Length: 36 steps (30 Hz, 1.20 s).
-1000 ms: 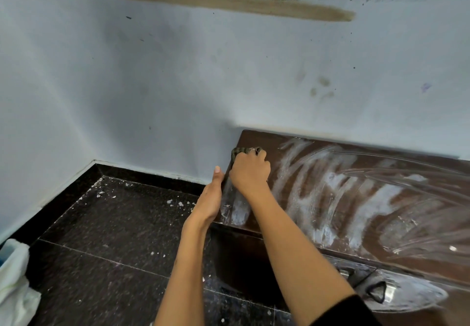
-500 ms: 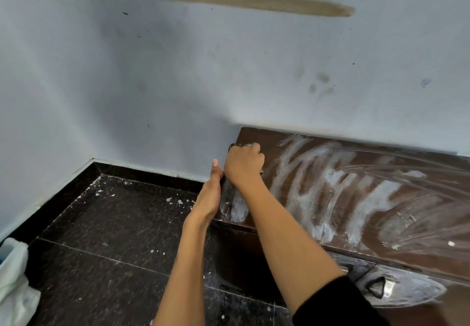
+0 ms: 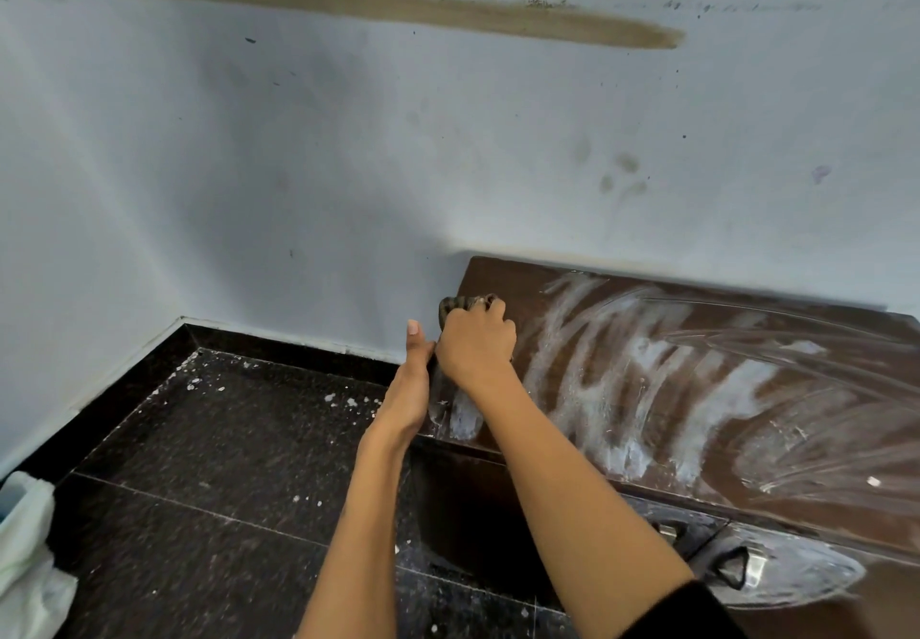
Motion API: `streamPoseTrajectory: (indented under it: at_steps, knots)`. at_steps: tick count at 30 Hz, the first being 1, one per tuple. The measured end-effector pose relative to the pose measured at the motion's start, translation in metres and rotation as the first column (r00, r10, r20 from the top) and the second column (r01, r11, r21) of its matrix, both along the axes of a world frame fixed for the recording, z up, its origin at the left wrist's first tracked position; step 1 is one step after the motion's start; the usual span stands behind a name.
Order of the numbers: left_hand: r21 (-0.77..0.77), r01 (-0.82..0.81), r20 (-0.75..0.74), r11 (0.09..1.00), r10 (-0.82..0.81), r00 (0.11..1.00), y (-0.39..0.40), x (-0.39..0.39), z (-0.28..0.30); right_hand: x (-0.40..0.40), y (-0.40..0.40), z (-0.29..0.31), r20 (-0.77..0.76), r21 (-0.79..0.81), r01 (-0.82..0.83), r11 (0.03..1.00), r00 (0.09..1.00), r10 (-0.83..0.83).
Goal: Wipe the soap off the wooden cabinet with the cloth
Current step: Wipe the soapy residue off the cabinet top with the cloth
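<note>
Now right hand (image 3: 475,342) clenching the cloth (image 3: 460,303) at the cabinet (image 3: 747,339) top's back-left corner, left hand (image 3: 410,389) resting flat, fingers straight, along its left edge, soap (image 3: 622,374) streaking rightward.

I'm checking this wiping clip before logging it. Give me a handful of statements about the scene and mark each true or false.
1. The right hand grips the cloth on the cabinet top. True.
2. The soap is all wiped off. False: white streaks cover much of the top.
3. The left hand rests flat against the cabinet's left end. True.
4. The cloth sits at the cabinet's right end. False: it is at the left rear corner.
5. The floor is pale wood. False: dark speckled tile.
</note>
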<state>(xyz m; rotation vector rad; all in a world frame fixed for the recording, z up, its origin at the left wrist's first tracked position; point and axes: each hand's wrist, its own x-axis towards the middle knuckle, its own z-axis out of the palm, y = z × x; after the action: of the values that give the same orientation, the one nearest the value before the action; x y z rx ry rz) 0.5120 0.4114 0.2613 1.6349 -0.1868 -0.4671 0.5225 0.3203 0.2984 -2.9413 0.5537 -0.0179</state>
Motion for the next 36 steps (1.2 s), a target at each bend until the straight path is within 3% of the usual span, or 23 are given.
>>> streamPoseTrajectory:
  at_steps: [6,15,21,30,36]
  knots:
    - [-0.032,-0.023,-0.095,0.999,0.02,0.995,0.005,0.001,-0.006,-0.008,0.006,0.001,0.009,0.027,0.007,1.0,1.0,-0.007]
    - [-0.019,-0.004,-0.094,1.0,0.002,0.996,0.01,0.001,-0.009,-0.032,0.015,0.005,-0.036,-0.012,-0.029,1.0,0.999,0.028]
    - [0.005,-0.009,-0.123,1.0,0.01,0.992,0.008,0.0,-0.007,-0.025,0.01,0.005,0.011,0.057,0.003,0.998,1.0,-0.004]
    - [-0.198,-0.035,-0.246,0.98,-0.015,0.969,0.012,-0.004,0.002,-0.048,0.038,0.001,-0.011,-0.06,0.011,0.998,1.0,-0.012]
    - [-0.225,-0.069,-0.262,0.972,0.008,0.965,0.011,-0.005,0.001,-0.05,0.041,0.002,-0.002,-0.008,0.024,1.0,1.0,-0.024]
